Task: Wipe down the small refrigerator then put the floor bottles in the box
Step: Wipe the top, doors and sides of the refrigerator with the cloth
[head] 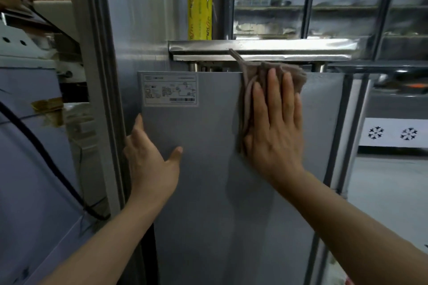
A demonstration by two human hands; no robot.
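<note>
While the left hand (150, 159) grips the refrigerator (208, 203), the flat right hand (275, 129) presses a cloth (297, 76).

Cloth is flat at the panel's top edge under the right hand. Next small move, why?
Probably draw the right hand and the cloth straight down the grey panel: the cloth lies pressed flat near the top edge, right of the label, and the panel below it is bare. The left hand holds the left edge.

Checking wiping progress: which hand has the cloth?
The right hand, pressing the crumpled brown cloth flat on the grey refrigerator panel; the left hand, clothless, grips the panel's left edge.
</note>
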